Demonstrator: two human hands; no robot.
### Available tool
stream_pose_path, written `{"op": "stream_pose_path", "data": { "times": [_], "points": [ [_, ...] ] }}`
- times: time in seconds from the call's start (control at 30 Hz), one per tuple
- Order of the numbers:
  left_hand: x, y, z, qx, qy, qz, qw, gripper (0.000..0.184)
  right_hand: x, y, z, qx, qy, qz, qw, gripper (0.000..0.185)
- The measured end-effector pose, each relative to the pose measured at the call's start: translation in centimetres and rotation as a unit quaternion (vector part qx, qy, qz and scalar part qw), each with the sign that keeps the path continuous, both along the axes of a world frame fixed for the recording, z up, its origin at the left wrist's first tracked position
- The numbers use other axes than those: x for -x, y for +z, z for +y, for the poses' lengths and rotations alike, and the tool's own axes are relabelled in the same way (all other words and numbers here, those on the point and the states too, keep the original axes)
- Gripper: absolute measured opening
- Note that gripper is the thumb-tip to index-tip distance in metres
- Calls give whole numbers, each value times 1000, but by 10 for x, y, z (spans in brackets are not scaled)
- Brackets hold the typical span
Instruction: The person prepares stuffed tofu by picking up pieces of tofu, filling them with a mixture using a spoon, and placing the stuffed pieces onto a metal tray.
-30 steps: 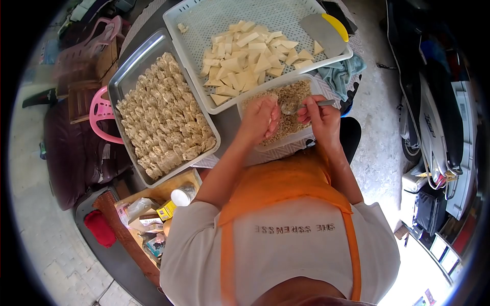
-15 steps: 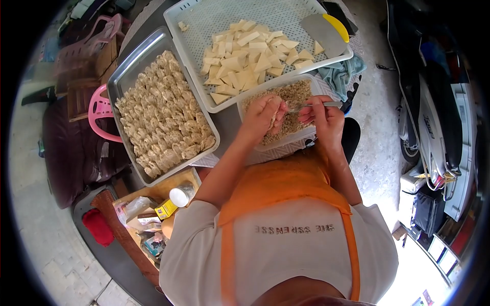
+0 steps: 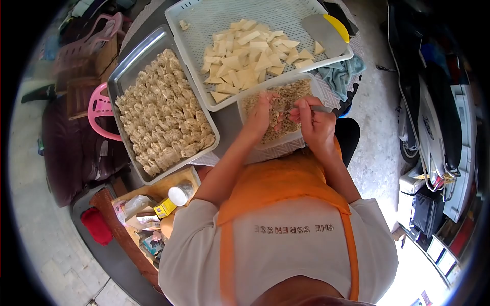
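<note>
My left hand (image 3: 259, 113) is cupped over the left side of a translucent plastic tub (image 3: 248, 95) of crumbly brown filling (image 3: 296, 92). Its fingers curl around something I cannot make out. Close by, over the tub's right side, my right hand (image 3: 319, 125) grips what looks like a metal spoon (image 3: 322, 108) by its handle. The working end of the spoon points toward the left hand and is partly lost against the filling.
Behind the tub, a white perforated tray (image 3: 204, 30) holds pale cut triangles (image 3: 245, 56) and a yellow-handled scraper (image 3: 326, 35). Left is a metal tray (image 3: 138, 46) with rows of filled pieces (image 3: 163, 112). A green cloth (image 3: 342, 76) lies at right; a wooden box (image 3: 191, 178) stands front left.
My right hand has moved slightly left and down, and the spoon has shifted with it. My left hand has turned and moved a little left, its fingers now more spread.
</note>
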State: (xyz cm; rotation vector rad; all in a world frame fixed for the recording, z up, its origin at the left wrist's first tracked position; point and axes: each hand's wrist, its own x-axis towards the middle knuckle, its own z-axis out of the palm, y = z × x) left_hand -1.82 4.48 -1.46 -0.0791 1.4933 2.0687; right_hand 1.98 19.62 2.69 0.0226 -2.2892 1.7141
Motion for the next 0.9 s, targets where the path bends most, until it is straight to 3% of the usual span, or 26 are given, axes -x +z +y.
{"op": "stream_pose_path", "data": {
  "times": [0.1, 0.3, 0.4, 0.5, 0.57, 0.63, 0.7, 0.8, 0.9],
  "points": [
    [-1, -6, 0, -1, -6, 19, 1000, 62, 0, -2, 3, -91, 13, 36, 995, 16],
    [-3, 10, 2, 50, -4, 15, 999, 66, 2, -3, 3, 138, 10, -31, 990, 14],
    [1, 10, -1, 28, -38, 41, 998, 68, 2, -4, 10, -38, 20, 23, 999, 17],
    [3, 3, 3, -61, 46, 4, 997, 46, 5, -5, 30, 161, -38, -44, 985, 21],
    [6, -26, -3, 100, 3, 297, 950, 41, 7, -4, 35, 162, -61, -32, 984, 22],
    [10, -28, -5, 148, -6, 350, 925, 35, 9, -13, 39, 147, -56, -34, 987, 22],
    [2, -21, 2, 74, 18, 174, 982, 30, 10, -25, 37, 126, -47, -47, 990, 22],
    [5, 10, 1, 27, -8, 107, 994, 28, 10, -31, 29, 71, -40, -45, 996, 23],
    [5, 8, 2, 63, -16, 106, 992, 30, 10, -34, 25, -3, -40, -25, 999, 25]
  ]
}}
